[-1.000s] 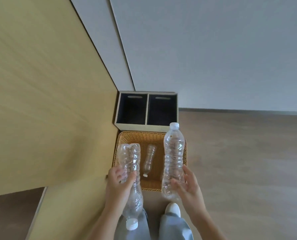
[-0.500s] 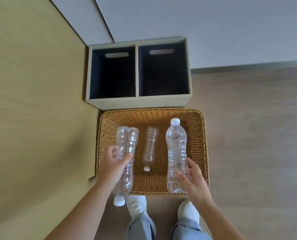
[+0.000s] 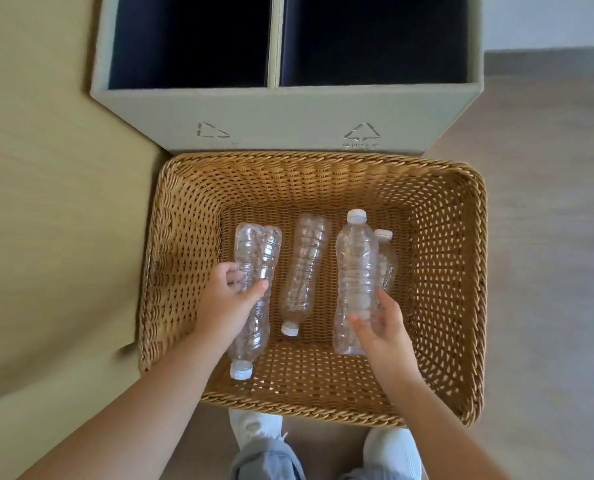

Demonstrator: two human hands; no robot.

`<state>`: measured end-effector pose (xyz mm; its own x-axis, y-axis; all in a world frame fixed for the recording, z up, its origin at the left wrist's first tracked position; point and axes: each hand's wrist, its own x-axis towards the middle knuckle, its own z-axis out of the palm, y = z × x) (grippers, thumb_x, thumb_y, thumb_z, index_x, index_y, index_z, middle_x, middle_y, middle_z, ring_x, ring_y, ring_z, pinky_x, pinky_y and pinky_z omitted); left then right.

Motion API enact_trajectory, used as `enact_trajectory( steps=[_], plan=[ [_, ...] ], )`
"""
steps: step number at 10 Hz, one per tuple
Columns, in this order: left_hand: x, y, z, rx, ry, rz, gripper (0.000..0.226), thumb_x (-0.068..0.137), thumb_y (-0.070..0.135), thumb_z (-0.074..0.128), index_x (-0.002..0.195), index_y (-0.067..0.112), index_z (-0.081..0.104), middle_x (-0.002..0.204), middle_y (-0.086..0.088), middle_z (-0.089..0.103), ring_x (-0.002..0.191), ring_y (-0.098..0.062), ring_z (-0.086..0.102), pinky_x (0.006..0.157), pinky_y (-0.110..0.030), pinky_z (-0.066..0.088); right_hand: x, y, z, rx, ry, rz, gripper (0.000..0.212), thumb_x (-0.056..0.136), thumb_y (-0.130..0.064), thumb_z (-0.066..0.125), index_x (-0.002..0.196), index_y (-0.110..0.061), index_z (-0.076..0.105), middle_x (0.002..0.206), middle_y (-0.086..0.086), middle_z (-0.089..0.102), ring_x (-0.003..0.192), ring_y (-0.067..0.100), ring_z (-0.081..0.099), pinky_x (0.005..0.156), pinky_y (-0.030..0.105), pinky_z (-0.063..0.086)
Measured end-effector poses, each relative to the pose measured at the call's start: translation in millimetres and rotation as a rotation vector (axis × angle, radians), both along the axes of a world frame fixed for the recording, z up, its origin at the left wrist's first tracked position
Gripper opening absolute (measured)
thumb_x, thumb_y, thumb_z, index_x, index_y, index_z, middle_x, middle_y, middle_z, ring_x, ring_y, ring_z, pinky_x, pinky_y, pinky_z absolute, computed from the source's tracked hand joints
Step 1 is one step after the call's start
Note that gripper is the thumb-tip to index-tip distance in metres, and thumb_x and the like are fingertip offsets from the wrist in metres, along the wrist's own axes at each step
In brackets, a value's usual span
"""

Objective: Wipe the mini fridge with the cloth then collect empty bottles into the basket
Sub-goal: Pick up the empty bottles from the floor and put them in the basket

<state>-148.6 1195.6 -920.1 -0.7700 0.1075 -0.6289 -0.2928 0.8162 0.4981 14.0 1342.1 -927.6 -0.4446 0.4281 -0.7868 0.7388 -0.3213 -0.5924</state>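
1. Both forearms are bare, with no sleeve, watch or band visible on either; the left hand (image 3: 224,299) and right hand (image 3: 382,332) wear no gloves or rings that can be seen.
2. Light grey-blue trousers (image 3: 266,460), creased at the hem, cover both legs.
3. White shoes (image 3: 254,427) with rounded toes show at the bottom edge, one on each foot.

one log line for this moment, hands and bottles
left hand: holds crushed bottle | right hand: holds capped bottle | both low inside basket | loose bottle lying between
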Motion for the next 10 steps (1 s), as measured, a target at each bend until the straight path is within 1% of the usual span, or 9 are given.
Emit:
enact_trajectory(
  steps=[2, 3, 4, 5, 6, 7, 8, 9, 10],
  plan=[
    [-12, -1, -37, -0.036, 0.03, -0.031, 0.059, 0.079, 0.031, 0.069, 0.128, 0.015, 0.04, 0.127, -0.001, 0.051, 0.11, -0.018, 0.051, 0.085, -0.029, 0.042, -18, 1, -33, 0.023, -0.007, 0.071, 0.063, 0.09, -0.034, 0.055, 0.143, -0.029, 0.021, 0.145, -0.001, 0.036, 0.127, 0.016, 0.04, 0.101, 0.032, 0.035],
    [-15, 2, -53, -0.042, 0.037, -0.043, 0.059, 0.079, 0.03, 0.069, 0.128, 0.016, 0.041, 0.127, 0.0, 0.051, 0.101, -0.013, 0.051, 0.079, -0.027, 0.041, -23, 0, -44, 0.008, -0.035, 0.098, 0.064, 0.09, -0.038, 0.052, 0.144, -0.029, 0.018, 0.145, 0.0, 0.036, 0.127, 0.015, 0.04, 0.097, 0.029, 0.034],
    [-17, 7, -66, -0.034, 0.017, -0.052, 0.059, 0.08, 0.027, 0.069, 0.13, 0.017, 0.039, 0.131, 0.002, 0.048, 0.098, -0.009, 0.047, 0.076, -0.022, 0.038, -26, -2, -51, -0.009, -0.061, 0.142, 0.065, 0.091, -0.038, 0.052, 0.144, -0.031, 0.016, 0.138, -0.005, 0.042, 0.105, 0.005, 0.049, 0.083, 0.02, 0.04],
    [-19, 8, -77, -0.004, -0.008, -0.025, 0.06, 0.081, 0.026, 0.067, 0.133, 0.019, 0.038, 0.135, 0.002, 0.046, 0.11, -0.012, 0.047, 0.083, -0.024, 0.038, -31, -3, -54, -0.004, -0.09, 0.162, 0.064, 0.092, -0.033, 0.052, 0.144, -0.03, 0.015, 0.102, -0.017, 0.053, 0.101, 0.02, 0.058, 0.065, 0.019, 0.049],
    [-20, 8, -86, -0.002, -0.023, 0.002, 0.06, 0.084, 0.027, 0.064, 0.137, 0.019, 0.034, 0.139, 0.002, 0.042, 0.109, -0.011, 0.046, 0.08, -0.021, 0.038, -35, -6, -55, 0.017, -0.115, 0.184, 0.065, 0.092, -0.033, 0.052, 0.144, -0.027, 0.014, 0.09, -0.018, 0.051, 0.106, 0.032, 0.056, 0.074, 0.034, 0.053],
    [-20, 6, -90, -0.031, -0.049, -0.017, 0.066, 0.087, 0.027, 0.061, 0.142, 0.019, 0.027, 0.144, 0.002, 0.038, 0.097, -0.004, 0.052, 0.072, -0.014, 0.041, -37, -6, -56, 0.047, -0.13, 0.217, 0.067, 0.092, -0.033, 0.053, 0.144, -0.025, 0.013, 0.079, -0.019, 0.04, 0.103, 0.022, 0.057, 0.077, 0.035, 0.051],
    [-16, 2, -89, -0.063, -0.097, -0.036, 0.073, 0.087, 0.024, 0.06, 0.147, 0.024, 0.016, 0.148, -0.001, 0.033, 0.062, 0.001, 0.046, 0.047, -0.008, 0.043, -37, -6, -56, 0.071, -0.146, 0.241, 0.067, 0.092, -0.029, 0.054, 0.145, -0.024, 0.014, 0.089, -0.014, 0.045, 0.09, 0.012, 0.059, 0.071, 0.03, 0.051],
    [-11, -2, -81, -0.087, -0.095, -0.079, 0.073, 0.087, 0.024, 0.06, 0.146, 0.027, 0.017, 0.15, -0.002, 0.027, 0.092, -0.025, 0.064, 0.073, -0.031, 0.055, -34, -5, -50, 0.089, -0.169, 0.295, 0.063, 0.092, -0.029, 0.052, 0.145, -0.025, 0.017, 0.135, -0.002, 0.043, 0.066, 0.002, 0.047, 0.051, 0.012, 0.042],
    [-1, -3, -65, -0.087, 0.021, -0.168, 0.068, 0.087, 0.024, 0.059, 0.145, 0.021, 0.023, 0.152, 0.0, 0.025, 0.133, -0.025, 0.036, 0.108, -0.037, 0.03, -31, 1, -30, 0.114, -0.149, 0.354, 0.058, 0.093, -0.029, 0.05, 0.143, -0.027, 0.021, 0.145, -0.003, 0.034, 0.075, 0.008, 0.056, 0.051, 0.01, 0.041]
  ],
)
